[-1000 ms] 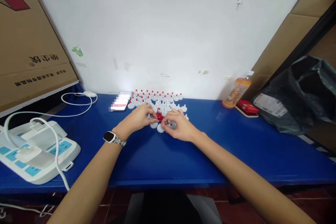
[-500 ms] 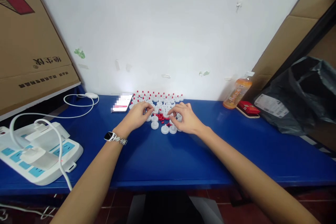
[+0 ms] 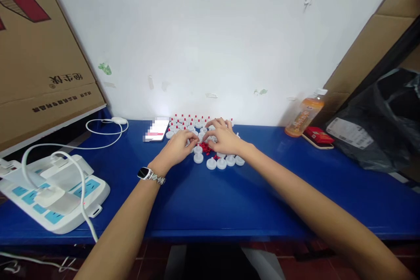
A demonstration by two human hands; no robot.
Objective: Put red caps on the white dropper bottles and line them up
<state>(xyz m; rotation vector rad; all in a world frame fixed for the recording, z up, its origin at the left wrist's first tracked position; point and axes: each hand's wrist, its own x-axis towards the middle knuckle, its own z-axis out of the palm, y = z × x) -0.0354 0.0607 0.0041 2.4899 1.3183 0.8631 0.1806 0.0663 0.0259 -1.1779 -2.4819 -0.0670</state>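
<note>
Many white round caps [image 3: 211, 164] with short nozzles sit in a cluster on the blue table [image 3: 203, 201]. The ones at the back carry small red tips [image 3: 189, 117] on their nozzles. A pile of loose red tips [image 3: 206, 148] lies in the middle, between my hands. My left hand [image 3: 179, 146] is at the left side of the cluster, thumb and fingers closed together beside the white caps; what they hold is hidden. My right hand [image 3: 225, 138] is over the caps on the right, palm down, its curved fingers apart and covering part of the group.
A phone [image 3: 156, 129] lies left of the caps, with a white power strip [image 3: 65, 210] and cables nearer me. To the right stand an orange drink bottle [image 3: 303, 113], a red packet [image 3: 318, 134] and a dark plastic bag [image 3: 370, 131]. A cardboard box [image 3: 62, 57] leans at left.
My right hand has moved forward over the caps and its fingers have spread. My left hand stays about where it was. The whole view has shifted slightly.
</note>
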